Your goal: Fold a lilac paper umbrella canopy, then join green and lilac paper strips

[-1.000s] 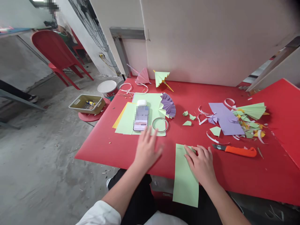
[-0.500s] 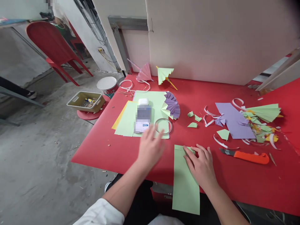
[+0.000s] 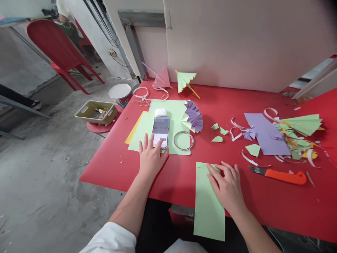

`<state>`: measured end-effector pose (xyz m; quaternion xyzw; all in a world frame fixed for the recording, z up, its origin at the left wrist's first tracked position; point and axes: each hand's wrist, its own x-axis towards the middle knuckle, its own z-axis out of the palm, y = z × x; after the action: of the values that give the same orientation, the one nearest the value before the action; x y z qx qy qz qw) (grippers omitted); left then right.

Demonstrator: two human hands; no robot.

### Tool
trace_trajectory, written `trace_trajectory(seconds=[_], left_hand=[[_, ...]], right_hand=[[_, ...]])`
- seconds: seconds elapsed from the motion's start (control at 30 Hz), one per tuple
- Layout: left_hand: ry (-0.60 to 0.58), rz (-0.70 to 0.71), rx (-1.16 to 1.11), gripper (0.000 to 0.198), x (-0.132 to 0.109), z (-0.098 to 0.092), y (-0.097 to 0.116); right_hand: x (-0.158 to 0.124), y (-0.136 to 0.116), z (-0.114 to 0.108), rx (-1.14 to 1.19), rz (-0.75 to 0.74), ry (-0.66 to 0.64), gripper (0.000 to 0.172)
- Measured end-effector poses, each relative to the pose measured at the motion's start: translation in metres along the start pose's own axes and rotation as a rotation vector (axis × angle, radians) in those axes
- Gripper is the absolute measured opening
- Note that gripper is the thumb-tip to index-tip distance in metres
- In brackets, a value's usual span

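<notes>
My left hand (image 3: 151,155) is open with its fingers spread, and a fingertip touches the lower screen of a phone (image 3: 160,130). The phone lies on light green sheets (image 3: 172,123) on the red table (image 3: 158,175). My right hand (image 3: 226,184) lies flat and open on a green paper strip (image 3: 208,207) that hangs over the table's front edge. A folded corner shows at the strip's top. A metal ring (image 3: 183,140) lies just right of the phone, and a white earbud case (image 3: 160,112) sits above it.
An orange-handled knife (image 3: 279,175) lies to the right of my right hand. A purple and green paper fan (image 3: 194,120), paper umbrellas (image 3: 173,80), a purple sheet (image 3: 265,133) and scraps are spread about. A tray (image 3: 96,111) on a stool and a red chair (image 3: 59,52) stand at the left.
My left hand has moved left and forward from beside the ring onto the phone's screen. My right hand has stayed on the green strip.
</notes>
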<state>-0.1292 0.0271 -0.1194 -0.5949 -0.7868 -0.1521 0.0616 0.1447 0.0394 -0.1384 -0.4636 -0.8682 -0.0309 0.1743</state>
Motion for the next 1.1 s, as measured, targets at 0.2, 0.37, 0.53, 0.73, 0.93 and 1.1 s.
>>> trace_trajectory(seconds=[0.2,0.37,0.53,0.73,0.93,1.1], left_hand=[[0.061,-0.064,-0.142,0.048,0.017,-0.017,-0.014],[0.100,-0.185,-0.339,0.050,0.065,-0.030,-0.042],[0.060,-0.130,-0.382,0.039,0.087,-0.006,-0.054],[-0.044,-0.056,-0.360,0.042,0.078,0.006,-0.055],[-0.124,-0.003,-0.299,0.040,0.081,0.005,-0.047],[-0.135,0.000,-0.258,0.039,0.081,0.006,-0.046]], right_hand=[[-0.001,0.000,0.001,-0.001,0.001,-0.006,0.033],[0.000,0.000,0.001,0.006,-0.007,0.004,0.032],[0.000,0.000,0.002,0.017,-0.008,0.013,0.032],[-0.002,0.001,0.003,0.034,0.001,0.002,0.033],[-0.002,0.002,0.004,0.044,0.006,0.001,0.033],[-0.003,0.002,0.004,0.048,0.014,0.000,0.033]])
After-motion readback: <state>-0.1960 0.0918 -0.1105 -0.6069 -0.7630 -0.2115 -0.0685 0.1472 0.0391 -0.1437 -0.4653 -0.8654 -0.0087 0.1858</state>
